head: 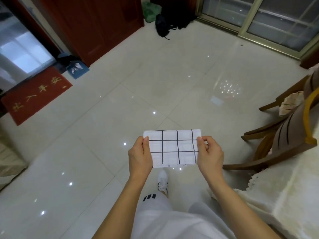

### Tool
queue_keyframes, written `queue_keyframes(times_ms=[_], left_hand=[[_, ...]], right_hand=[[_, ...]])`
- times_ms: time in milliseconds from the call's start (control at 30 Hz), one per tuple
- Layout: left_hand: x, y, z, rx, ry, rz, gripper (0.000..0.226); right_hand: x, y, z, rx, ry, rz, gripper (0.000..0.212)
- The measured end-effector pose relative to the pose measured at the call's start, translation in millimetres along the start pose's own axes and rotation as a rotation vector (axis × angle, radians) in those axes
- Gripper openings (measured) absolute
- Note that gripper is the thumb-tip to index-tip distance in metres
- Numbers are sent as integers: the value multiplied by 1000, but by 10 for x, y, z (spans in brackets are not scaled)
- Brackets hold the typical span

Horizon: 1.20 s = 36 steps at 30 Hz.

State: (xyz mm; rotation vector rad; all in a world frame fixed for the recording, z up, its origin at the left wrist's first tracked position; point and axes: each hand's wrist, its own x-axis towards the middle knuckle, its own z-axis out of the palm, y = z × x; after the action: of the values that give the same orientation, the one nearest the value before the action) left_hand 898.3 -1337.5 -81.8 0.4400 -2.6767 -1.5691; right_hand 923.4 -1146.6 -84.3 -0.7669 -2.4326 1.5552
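Note:
A folded white cloth with a black grid pattern [173, 148] is held flat in the air in front of me, above the tiled floor. My left hand [139, 156] grips its left edge, thumb on top. My right hand [209, 154] grips its right edge the same way. The cloth is a neat rectangle stretched between both hands.
A wooden chair [276, 135] stands at the right beside a cream-covered surface [284, 195]. A red doormat [36, 95] lies at the left by a red door [96, 28]. Dark bags [165, 23] sit at the far wall. My white shoe [162, 181] is below the cloth.

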Motion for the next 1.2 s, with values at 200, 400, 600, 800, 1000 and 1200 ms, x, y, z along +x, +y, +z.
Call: queue_keyframes(times_ms=[200,400,600,800,1000,1200], left_hand=[[972,401,278,-34,-115,87,40],[1506,705,708,-27,-243,145,40],[1813,969,1251,13,-356,173,40],[2093,1304,1880,55,-418,181,41],[2393,1925,2708,56,-411,233,40],[2515,2548,3545,71,-415,268,39]], right_hand=[[776,-306,155,5,126,15,21],[1263,-299,104,15,240,88,21],[1657,-164,-87,44,332,174,20],[2232,-7,-367,72,372,231,20],[3128,61,-919,98,397,217,18],[3903,142,-1574,114,446,203,17]])
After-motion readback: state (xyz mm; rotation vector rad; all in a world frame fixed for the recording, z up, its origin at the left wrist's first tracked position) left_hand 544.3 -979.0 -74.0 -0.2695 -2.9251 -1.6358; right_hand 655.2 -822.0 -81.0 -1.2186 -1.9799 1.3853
